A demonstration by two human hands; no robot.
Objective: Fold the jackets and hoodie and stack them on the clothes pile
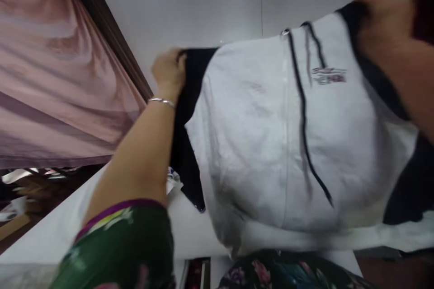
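One white-and-black drawstring garment [251,113], spread between two hands over a white table [190,237]; dark drawstring cord [303,113] hanging down the white front, small printed lettering [328,75] beside it, too blurred to read. Left hand [168,70], silver-toned bracelet [162,101] at the wrist, clamped on the black cloth at one upper corner. Right hand [384,29], blurred, clamped on the black cloth at the opposite upper corner. Pink draped cloth [64,67] to the left, well apart from the garment.
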